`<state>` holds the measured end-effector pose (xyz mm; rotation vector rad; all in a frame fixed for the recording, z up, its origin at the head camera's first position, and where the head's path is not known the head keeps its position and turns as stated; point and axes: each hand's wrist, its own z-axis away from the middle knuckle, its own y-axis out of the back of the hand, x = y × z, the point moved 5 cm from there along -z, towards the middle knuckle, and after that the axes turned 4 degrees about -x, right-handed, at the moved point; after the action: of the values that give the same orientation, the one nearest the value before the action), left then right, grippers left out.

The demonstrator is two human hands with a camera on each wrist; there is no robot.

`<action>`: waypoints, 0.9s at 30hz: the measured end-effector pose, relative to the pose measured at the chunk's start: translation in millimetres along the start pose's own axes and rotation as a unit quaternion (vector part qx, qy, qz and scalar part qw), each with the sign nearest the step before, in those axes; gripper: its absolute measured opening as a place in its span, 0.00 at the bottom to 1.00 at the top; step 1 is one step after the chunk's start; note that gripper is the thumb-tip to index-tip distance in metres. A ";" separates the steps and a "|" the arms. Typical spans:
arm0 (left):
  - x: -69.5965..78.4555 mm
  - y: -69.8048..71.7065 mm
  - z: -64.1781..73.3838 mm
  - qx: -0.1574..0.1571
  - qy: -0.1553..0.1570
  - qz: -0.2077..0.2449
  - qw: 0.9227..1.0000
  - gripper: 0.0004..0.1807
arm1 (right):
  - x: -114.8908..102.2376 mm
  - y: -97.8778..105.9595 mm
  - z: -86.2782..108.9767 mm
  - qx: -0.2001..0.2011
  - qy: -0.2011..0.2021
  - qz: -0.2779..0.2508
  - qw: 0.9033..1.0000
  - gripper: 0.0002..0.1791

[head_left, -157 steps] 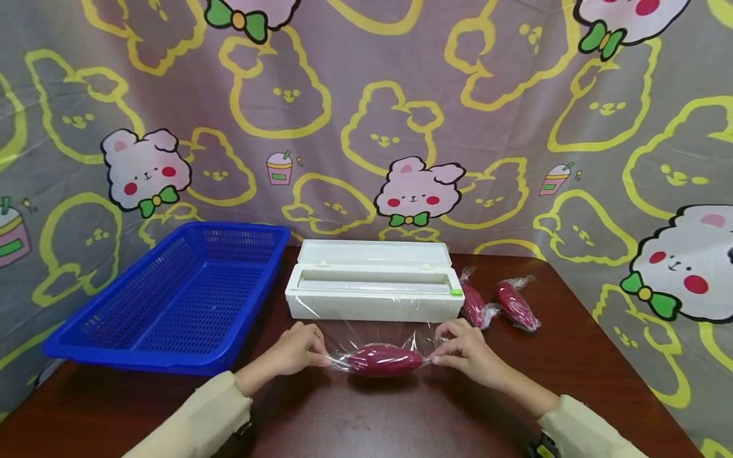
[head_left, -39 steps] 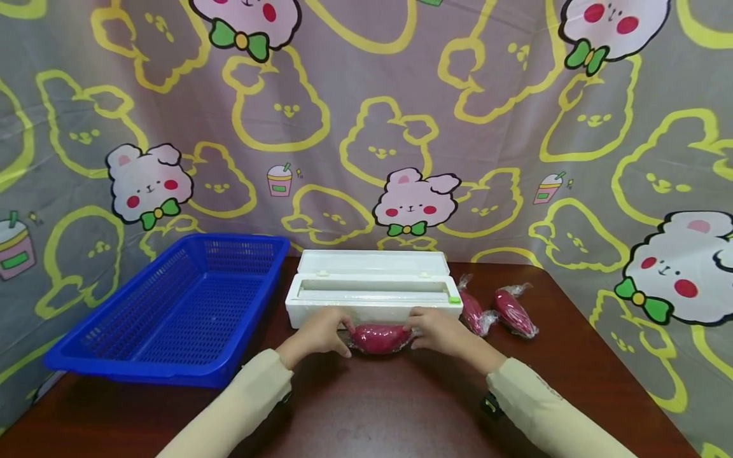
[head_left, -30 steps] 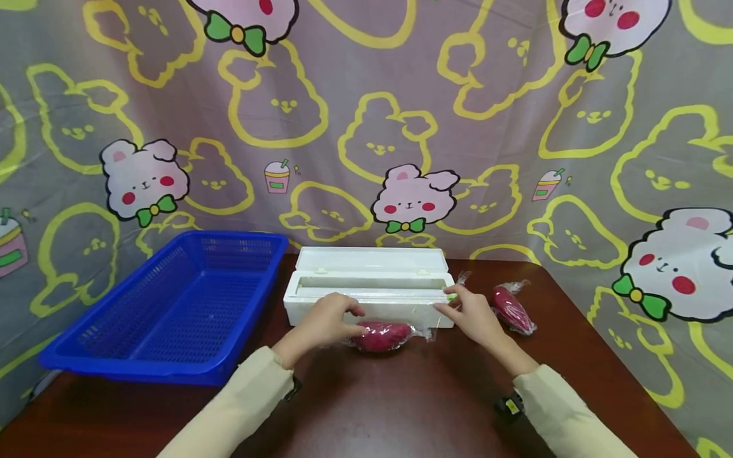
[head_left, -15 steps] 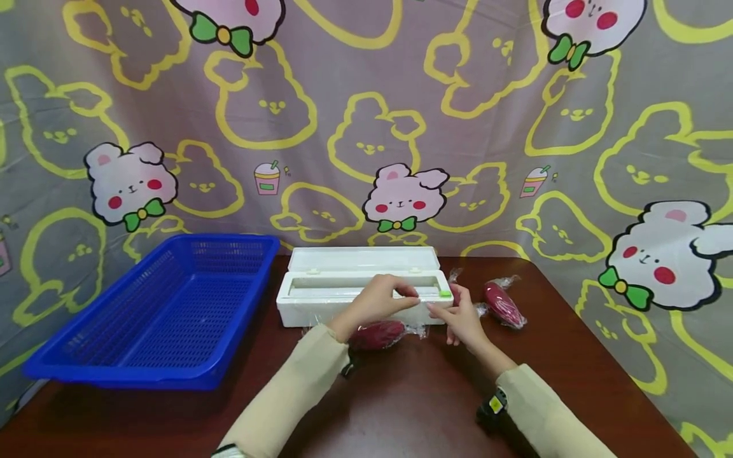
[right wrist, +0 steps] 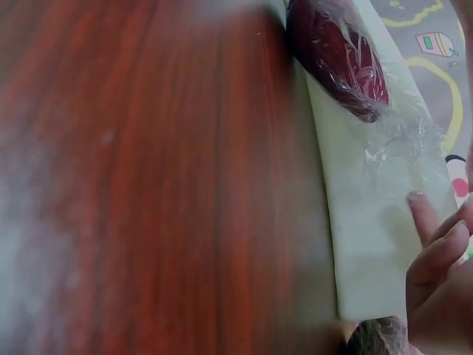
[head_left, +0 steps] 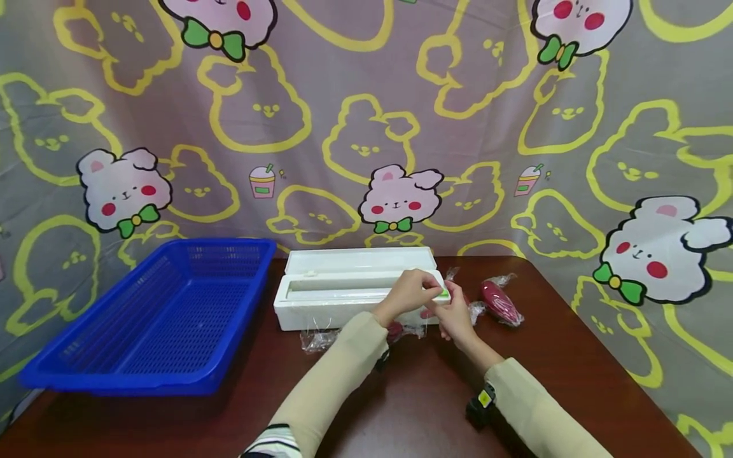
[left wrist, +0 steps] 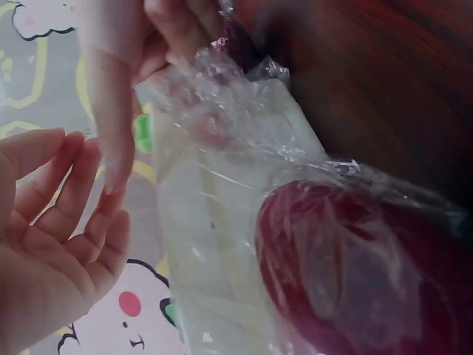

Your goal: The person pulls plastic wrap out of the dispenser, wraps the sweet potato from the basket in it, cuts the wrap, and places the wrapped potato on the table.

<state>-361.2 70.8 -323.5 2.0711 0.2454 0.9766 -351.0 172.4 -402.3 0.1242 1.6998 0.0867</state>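
Note:
My left hand (head_left: pixel 408 294) reaches over the right end of an open white cling film box (head_left: pixel 315 315), its thumb and fingertips close together. The box's green slide cutter (head_left: pixel 445 293) is right by those fingertips. My right hand (head_left: pixel 456 318) is at the same end, touching or nearly touching the left hand. Whether either hand pinches the film or the cutter cannot be told. A dark red oblong thing (left wrist: pixel 332 274), wrapped in clear film, lies against the box's front. In the head view, my left forearm covers most of it. Crumpled film (head_left: pixel 317 340) trails from its left end.
At the left stands a large blue plastic basket (head_left: pixel 143 383). Another film-wrapped dark red piece (head_left: pixel 501 302) lies on the brown table (head_left: pixel 412 407) at the right. One more, by the box's right end, is mostly hidden behind my right hand. A patterned curtain (head_left: pixel 321 83) hangs behind.
Earlier, both hands held the wrapped piece's film ends, then set it against the box. The right hand moved to the box's right end, and the left followed, crossing over the piece.

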 end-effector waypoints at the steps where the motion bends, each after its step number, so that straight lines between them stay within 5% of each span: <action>1: -0.1 -1.0 -1.1 0.005 -0.002 -0.004 1.000 0.07 | 0.0 -0.4 0.0 0.003 -0.002 -0.003 1.000 0.37; 13: -8.2 -15.4 -6.9 0.027 0.035 -0.044 0.998 0.08 | -3.0 5.7 2.6 0.058 -0.002 -0.026 0.998 0.29; 27: -23.7 -23.2 -8.4 0.037 0.062 -0.063 0.995 0.11 | -1.4 7.4 -0.5 0.024 -0.003 -0.034 0.999 0.24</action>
<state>-379.8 79.6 -350.9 2.0361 0.4777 1.0320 -351.1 179.5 -399.9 0.1020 1.6985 -0.0063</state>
